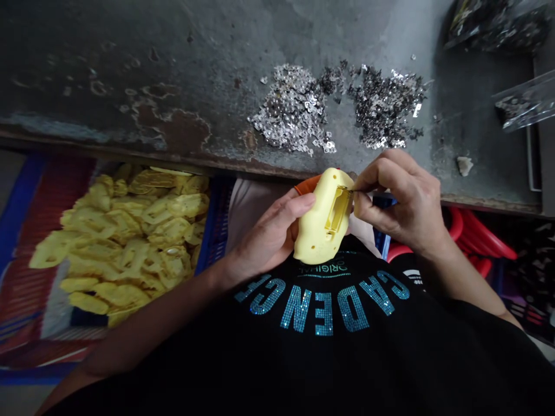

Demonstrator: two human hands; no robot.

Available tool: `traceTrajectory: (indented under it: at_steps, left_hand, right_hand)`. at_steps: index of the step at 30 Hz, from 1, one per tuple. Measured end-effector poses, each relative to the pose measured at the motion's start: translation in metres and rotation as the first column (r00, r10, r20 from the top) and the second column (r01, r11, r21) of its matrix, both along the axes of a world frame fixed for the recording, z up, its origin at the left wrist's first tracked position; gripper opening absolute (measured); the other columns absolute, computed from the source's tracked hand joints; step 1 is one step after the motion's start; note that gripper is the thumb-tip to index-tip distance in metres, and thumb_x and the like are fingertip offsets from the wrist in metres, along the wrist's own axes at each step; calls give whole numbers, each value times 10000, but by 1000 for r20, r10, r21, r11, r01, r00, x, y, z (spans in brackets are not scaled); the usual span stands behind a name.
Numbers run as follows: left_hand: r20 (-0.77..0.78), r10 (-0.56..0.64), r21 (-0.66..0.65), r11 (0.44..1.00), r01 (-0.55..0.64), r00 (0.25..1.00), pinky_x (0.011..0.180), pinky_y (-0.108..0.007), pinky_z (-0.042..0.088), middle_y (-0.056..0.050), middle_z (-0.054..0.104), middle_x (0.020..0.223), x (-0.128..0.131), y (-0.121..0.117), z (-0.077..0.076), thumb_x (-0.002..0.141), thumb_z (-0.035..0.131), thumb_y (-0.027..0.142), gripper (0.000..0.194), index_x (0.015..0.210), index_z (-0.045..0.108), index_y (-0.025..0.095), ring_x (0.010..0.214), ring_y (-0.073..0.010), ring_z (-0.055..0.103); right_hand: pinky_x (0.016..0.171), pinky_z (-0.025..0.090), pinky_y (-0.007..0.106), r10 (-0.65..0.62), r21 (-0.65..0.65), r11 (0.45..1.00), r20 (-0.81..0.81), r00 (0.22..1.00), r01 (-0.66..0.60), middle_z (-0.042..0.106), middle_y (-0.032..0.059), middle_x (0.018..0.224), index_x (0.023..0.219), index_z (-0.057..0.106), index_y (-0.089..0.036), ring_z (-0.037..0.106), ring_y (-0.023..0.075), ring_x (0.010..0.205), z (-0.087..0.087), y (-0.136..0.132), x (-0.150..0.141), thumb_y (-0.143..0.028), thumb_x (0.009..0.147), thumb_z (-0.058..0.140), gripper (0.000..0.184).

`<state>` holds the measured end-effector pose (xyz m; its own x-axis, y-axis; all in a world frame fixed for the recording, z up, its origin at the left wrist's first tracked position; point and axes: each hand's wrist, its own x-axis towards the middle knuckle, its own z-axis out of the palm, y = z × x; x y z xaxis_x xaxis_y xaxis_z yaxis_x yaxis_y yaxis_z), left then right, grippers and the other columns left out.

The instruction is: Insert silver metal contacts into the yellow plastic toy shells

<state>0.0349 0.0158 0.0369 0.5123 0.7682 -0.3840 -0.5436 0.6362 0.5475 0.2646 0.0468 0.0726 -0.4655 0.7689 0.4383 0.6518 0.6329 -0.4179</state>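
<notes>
My left hand (pixel 277 225) is closed round a yellow plastic casing (pixel 314 231) with an oblong battery compartment facing up. Pinched at the upper end of that compartment, my right hand (pixel 401 196) has thumb and forefinger on a small dark piece, probably a metal contact, mostly hidden by the fingertips. Beyond the hands, on the metal bench, lie a heap of bright flat metal contacts (pixel 295 110) and, to its right, a heap of darker metal contacts (pixel 385 107).
At the left, a blue and red crate (pixel 26 231) holds many yellow plastic casings (pixel 139 231). Plastic bags of metal parts (pixel 503 29) lie at the bench's far right. The worn metal bench (pixel 195 46) has its front edge just beyond my hands. Red plastic (pixel 481 234) shows below right.
</notes>
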Motion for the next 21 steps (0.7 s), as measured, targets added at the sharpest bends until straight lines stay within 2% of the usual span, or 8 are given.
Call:
traceTrajectory:
  at_steps: [10,16,18,21]
  left_hand:
    - [-41,13,11,1000,-13,999,900,-330,697,-94,865,1251,0,0,2,970,835,483,542,1432,747,213,1046,-261,846]
    - [5,5,-6,1000,-5,1000,983,-364,702,-97,862,1286,0,1,0,1017,776,471,515,1463,731,219,1144,-280,842]
    - [15,2,-27,1000,-2,1000,992,-389,708,-114,867,1266,1,3,0,1015,770,485,527,1452,731,193,1151,-297,844]
    - [25,8,-37,999,-7,1000,1014,-429,711,-127,871,1248,3,5,2,990,787,512,555,1436,735,186,1214,-340,831]
  right_hand:
    - [690,536,326,40,9,999,39,998,-40,683,6,877,949,656,-238,629,167,760,0,5,0,-147,941,660,91]
    - [669,548,325,27,16,1000,13,1000,-27,728,26,905,1007,707,-231,672,173,788,0,2,2,-228,1060,716,54]
    - [685,560,331,24,46,999,-31,999,-22,740,32,919,1027,721,-230,694,178,813,-3,-1,3,-208,1070,717,49]
    - [719,566,354,22,160,987,-56,998,-13,778,32,991,1109,741,-254,717,183,851,-9,-6,5,-179,1066,731,87]
